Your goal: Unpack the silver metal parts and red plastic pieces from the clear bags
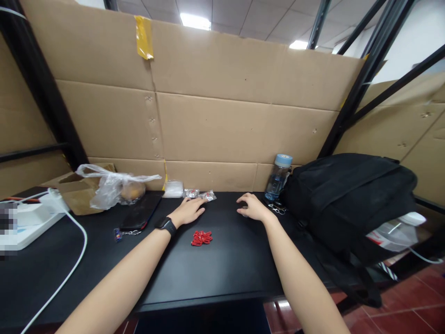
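On the black worktop (225,273), the left hand (187,212) lies palm down, loosely spread; the right hand (253,207) is curled, and whether it holds something I cannot tell. Red cords (201,238) lie between the forearms (299,260), untouched. Shiny packets (209,195) are at the left fingertips (202,201), perhaps touching; light pressure, I think, would prevent their sliding.

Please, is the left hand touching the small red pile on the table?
Apart. The head view shows a strip of bare black table between the left hand and the red pile.
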`<act>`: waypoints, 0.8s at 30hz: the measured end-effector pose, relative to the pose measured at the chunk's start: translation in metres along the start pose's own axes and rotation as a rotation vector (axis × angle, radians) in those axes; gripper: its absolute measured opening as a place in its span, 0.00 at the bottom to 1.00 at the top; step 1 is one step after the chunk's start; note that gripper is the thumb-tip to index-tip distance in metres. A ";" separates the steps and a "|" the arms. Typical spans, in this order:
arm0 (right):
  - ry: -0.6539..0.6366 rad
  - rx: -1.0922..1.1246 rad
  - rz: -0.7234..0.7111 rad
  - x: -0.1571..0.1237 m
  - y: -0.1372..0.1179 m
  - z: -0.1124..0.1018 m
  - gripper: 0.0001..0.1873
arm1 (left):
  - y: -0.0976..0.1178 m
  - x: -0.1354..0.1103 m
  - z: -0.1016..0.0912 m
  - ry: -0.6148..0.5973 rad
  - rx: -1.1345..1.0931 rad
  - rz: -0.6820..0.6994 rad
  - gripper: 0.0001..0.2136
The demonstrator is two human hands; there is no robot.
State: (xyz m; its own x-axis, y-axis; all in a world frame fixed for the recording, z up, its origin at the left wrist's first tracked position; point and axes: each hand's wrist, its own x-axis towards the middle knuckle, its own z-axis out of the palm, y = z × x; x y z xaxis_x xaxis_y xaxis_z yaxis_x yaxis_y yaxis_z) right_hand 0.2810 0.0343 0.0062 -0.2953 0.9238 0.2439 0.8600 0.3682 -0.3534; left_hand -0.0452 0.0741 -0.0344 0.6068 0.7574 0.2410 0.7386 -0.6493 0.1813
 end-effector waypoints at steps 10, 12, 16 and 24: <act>-0.033 0.007 -0.265 0.007 -0.064 0.041 0.23 | 0.030 -0.015 -0.013 0.080 -0.385 0.184 0.28; -0.040 -0.009 -0.236 0.006 -0.067 0.043 0.17 | 0.028 -0.015 -0.014 0.148 -0.403 0.144 0.23; 0.020 0.054 -0.155 0.004 -0.063 0.041 0.12 | 0.022 -0.017 -0.017 0.160 -0.320 0.121 0.14; 0.259 0.131 -0.087 0.013 -0.050 0.032 0.12 | 0.034 -0.021 -0.016 -0.056 -0.152 0.177 0.16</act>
State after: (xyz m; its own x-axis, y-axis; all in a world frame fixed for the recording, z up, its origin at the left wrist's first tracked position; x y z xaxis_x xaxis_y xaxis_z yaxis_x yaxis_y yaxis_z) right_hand 0.2212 0.0311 -0.0015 -0.2345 0.8367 0.4949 0.7699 0.4707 -0.4309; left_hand -0.0377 0.0351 -0.0184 0.7416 0.6304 0.2294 0.5686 -0.7721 0.2836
